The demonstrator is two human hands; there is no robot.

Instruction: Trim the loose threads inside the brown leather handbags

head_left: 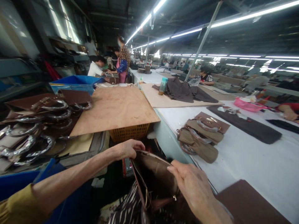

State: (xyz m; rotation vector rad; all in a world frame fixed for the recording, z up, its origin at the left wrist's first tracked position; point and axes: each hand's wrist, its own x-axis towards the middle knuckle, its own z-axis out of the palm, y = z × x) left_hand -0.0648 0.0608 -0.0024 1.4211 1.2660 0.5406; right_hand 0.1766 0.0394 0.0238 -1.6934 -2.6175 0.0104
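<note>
Beside the white worktop (252, 163), treat the brown bag (153, 169), pinched open at its rim (154, 156) by left hand (128, 149) and right hand (192, 179), as likely light and soft-walled, best gripped along that seemingly firmer rim.

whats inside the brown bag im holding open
The bag shows a brown lining on its inner wall and a small shiny metal piece lower down. The right hand covers part of the rim; the bottom is lost in shadow.

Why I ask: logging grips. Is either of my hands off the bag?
No, your left hand and right hand both hold the bag by its rim.
</note>
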